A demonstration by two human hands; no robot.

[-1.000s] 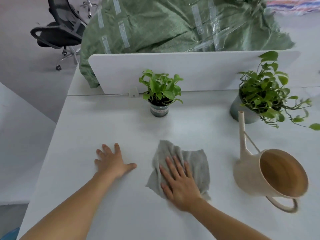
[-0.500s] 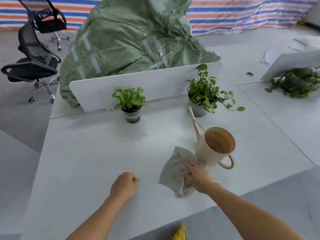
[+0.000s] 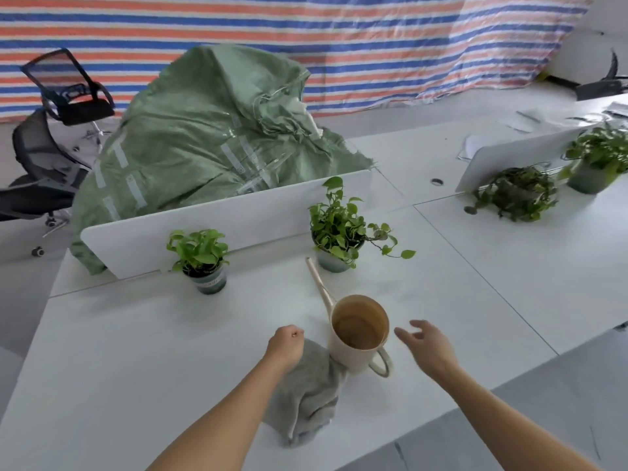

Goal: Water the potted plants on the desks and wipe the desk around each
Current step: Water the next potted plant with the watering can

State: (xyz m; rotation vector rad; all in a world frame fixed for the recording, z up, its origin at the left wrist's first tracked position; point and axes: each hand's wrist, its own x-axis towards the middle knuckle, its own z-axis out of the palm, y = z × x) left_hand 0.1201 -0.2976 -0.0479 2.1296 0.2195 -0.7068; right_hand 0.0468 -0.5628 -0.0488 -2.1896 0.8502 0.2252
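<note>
Can [image 3: 360,331], beige with a long spout, stands upright on the desk [image 3: 119,351] near its front edge. The spout points away and to the left, and the loop handle faces the person. The inside looks brown; whether it holds water cannot be told.

Cloth [image 3: 309,396], grey and crumpled, lies just left of the can, with its upper right edge against the can's base.

Left hand [image 3: 285,345] is curled into a fist at the cloth's far edge, with nothing seen inside it. The forearm lies over the cloth. Right hand [image 3: 424,345] is wide, fingers loosely spread, just right of the handle and not touching it.

Small plant [image 3: 200,253] stands behind and left of the can. Its dark pot carries a pale label band with writing too small to read. Large plant [image 3: 339,226] stands behind the can in a grey pot, one stem trailing right. Both stand close to the white divider [image 3: 238,219].

On the next desk to the right, a third plant [image 3: 516,193] sprawls low and a fourth plant [image 3: 594,161] stands beside it, by a second divider [image 3: 509,158].

Beyond the divider sits a green woven sack [image 3: 210,130] with clear tape strips and unreadable markings. Two black mesh chairs [image 3: 68,93] stand at the left, and a striped tarp [image 3: 306,35] hangs behind.
</note>
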